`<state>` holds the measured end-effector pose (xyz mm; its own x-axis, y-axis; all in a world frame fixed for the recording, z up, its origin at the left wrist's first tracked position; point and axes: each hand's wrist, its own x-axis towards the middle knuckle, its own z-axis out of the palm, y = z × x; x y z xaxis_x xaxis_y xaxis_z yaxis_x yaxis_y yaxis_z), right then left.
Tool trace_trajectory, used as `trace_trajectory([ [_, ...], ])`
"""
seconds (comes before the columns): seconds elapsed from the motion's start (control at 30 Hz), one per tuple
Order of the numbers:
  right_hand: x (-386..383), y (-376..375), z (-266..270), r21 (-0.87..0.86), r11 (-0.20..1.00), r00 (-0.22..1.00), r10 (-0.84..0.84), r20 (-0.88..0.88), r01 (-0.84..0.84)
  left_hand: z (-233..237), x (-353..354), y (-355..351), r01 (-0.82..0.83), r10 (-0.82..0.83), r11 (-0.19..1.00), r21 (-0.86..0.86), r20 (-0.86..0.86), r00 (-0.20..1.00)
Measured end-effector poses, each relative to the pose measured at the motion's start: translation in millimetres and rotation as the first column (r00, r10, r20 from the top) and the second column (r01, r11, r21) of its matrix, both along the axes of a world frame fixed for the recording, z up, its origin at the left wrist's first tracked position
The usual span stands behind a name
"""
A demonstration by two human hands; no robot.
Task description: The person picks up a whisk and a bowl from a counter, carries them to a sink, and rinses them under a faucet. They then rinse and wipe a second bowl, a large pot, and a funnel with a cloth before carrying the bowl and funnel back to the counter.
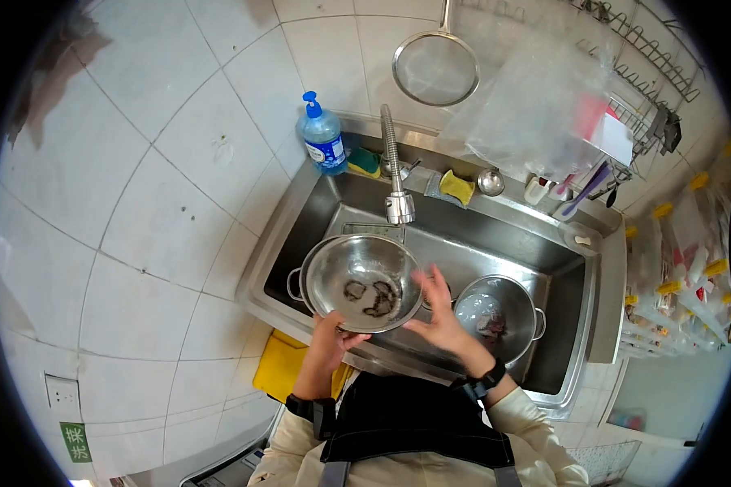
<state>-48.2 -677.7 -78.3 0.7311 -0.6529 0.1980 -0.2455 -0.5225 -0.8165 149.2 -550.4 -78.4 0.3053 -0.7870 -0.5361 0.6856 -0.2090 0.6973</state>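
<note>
A shiny metal bowl [326,282] is tilted slightly toward me over the left part of the sink, with several dark curled pieces [379,299] on its bottom. My left hand [330,344] grips its near rim, thumb on the edge and fingers underneath. At the bowl's right side is my right hand [440,315], fingers spread and a little blurred, its thumb near the rim. Beneath the bowl, a loop handle [294,285] of another vessel shows; the bowl hides most of it. To the right, a two-handled metal pot [518,299] in the sink holds water and a small reddish piece [490,325].
The faucet [399,207] hangs just beyond the bowl. Along the sink's back ledge stand a blue soap bottle [325,138], a green sponge [364,161] and a yellow sponge [457,187]. A strainer [436,71] hangs on the wall. A yellow cloth [278,367] lies left of me.
</note>
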Motion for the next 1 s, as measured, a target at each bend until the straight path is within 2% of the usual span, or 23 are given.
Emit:
trace_trajectory([
  [0.03, -10.6, -4.8, -21.0, 0.296, 0.954, 0.985, -0.088, 0.151, 0.04, -9.5, 2.2, -0.7, 0.07, -0.07, 0.998, -0.002, -0.129, 0.989],
  [0.07, -19.9, -10.6, -8.5, 0.664, 0.741, 0.971, -0.079, 0.227, -0.095, 1.1, -6.2, -5.7, 0.067, -0.068, 0.998, -0.007, -0.131, 0.989],
  [0.13, -35.8, -15.0, 22.7, 0.916, 0.399, 0.907, -0.367, 0.205, -0.045, 19.9, -33.9, -19.6, 0.089, -0.086, 0.995, 0.039, -0.074, 0.994],
  [0.17, -40.3, -23.5, 23.5, 0.915, 0.403, 0.908, -0.368, 0.201, -0.039, 14.1, -39.0, -25.5, 0.114, -0.108, 0.992, 0.047, -0.105, 0.989],
  [0.2, -45.0, -32.9, 21.7, 0.863, 0.46, 0.939, -0.342, -0.043, 0.207, 12.6, -43.1, -29.5, 0.12, -0.115, 0.992, 0.042, -0.109, 0.987],
  [0.23, -49.4, -38.2, 18.4, 0.743, 0.514, 0.898, -0.335, -0.287, 0.429, 12.2, -47.3, -33.3, 0.15, -0.146, 0.988, 0.033, -0.107, 0.984],
  [0.27, -54.2, -38.5, 10.5, 0.742, 0.508, 0.892, -0.349, -0.288, 0.438, 13.1, -52.4, -36.0, 0.186, -0.182, 0.982, 0.029, -0.103, 0.978],
  [0.33, -59.4, -38.7, -1.3, 0.939, 0.239, 0.859, -0.501, -0.1, 0.249, 19.2, -60.3, -43.1, 0.209, -0.208, 0.978, 0.006, -0.086, 0.974],
  [0.4, -52.7, -37.7, -1.4, 0.931, 0.278, 0.813, -0.581, -0.032, 0.235, 22.4, -54.7, -51.6, 0.199, -0.2, 0.98, -0.025, -0.064, 0.978],
  [0.47, -45.7, -42.2, -7.8, 0.927, 0.312, 0.709, -0.701, 0.079, 0.206, 18.2, -40.2, -62.7, 0.33, -0.329, 0.944, 0.008, -0.083, 0.941],
  [0.5, -47.1, -44.0, -10.0, 0.918, 0.311, 0.656, -0.751, 0.078, 0.247, 15.2, -37.6, -63.6, 0.325, -0.324, 0.946, 0.006, -0.079, 0.943],
  [0.53, -50.3, -44.1, -11.4, 0.917, 0.315, 0.658, -0.748, 0.082, 0.243, 16.9, -35.8, -65.3, 0.385, -0.385, 0.923, 0.012, 0.002, 0.923],
  [0.6, -57.5, -46.2, -13.6, 0.723, 0.555, 0.63, -0.746, 0.215, 0.41, 13.8, -30.7, -66.8, 0.442, -0.441, 0.897, 0.014, 0.088, 0.893],
  [0.63, -57.8, -44.5, -4.5, 0.553, 0.636, 0.677, -0.717, 0.167, 0.538, 3.5, -25.4, -60.4, 0.363, -0.359, 0.929, -0.079, 0.06, 0.931],
  [0.67, -55.6, -43.8, 2.8, 0.55, 0.635, 0.674, -0.719, 0.167, 0.542, -5.2, -20.6, -56.4, 0.279, -0.279, 0.946, -0.167, 0.023, 0.96],
  [0.7, -51.8, -44.9, 10.1, 0.06, 0.785, 0.765, -0.616, 0.19, 0.617, -13.5, -16.8, -57.0, 0.175, -0.166, 0.98, -0.092, 0.098, 0.981],
  [0.73, -49.3, -45.6, 14.0, -0.444, 0.733, 0.847, -0.514, 0.135, 0.515, -10.2, -14.2, -59.1, 0.179, -0.171, 0.979, -0.093, 0.093, 0.981],
  [0.8, -39.2, -47.8, 8.2, -0.636, 0.706, 0.921, -0.39, 0.018, 0.312, -2.7, -7.4, -65.8, 0.092, -0.1, 0.986, -0.136, -0.053, 0.994],
  [0.83, -34.0, -48.8, 5.9, -0.707, 0.67, 0.939, -0.344, -0.026, 0.226, 11.2, -8.8, -69.7, 0.162, -0.186, 0.971, -0.177, -0.127, 0.974],
  [0.87, -27.1, -50.8, 5.2, -0.77, 0.623, 0.952, -0.297, -0.07, 0.138, 18.9, -10.1, -75.3, 0.154, -0.178, 0.972, -0.178, -0.127, 0.976],
  [0.93, -13.1, -52.2, 9.6, -0.82, 0.568, 0.974, -0.22, -0.061, 0.077, 28.3, -16.7, -87.2, 0.133, -0.202, 0.966, -0.22, -0.327, 0.923],
  [0.97, -6.3, -52.2, 12.2, -0.862, 0.506, 0.987, -0.152, -0.059, 0.027, 17.1, -20.0, -98.1, 0.0, -0.043, 0.993, -0.121, -0.355, 0.934],
  [1.0, 1.3, -53.9, 11.6, -0.863, 0.505, 0.988, -0.147, -0.057, 0.025, 6.7, -18.7, -105.0, -0.006, -0.038, 0.992, -0.123, -0.354, 0.935],
])
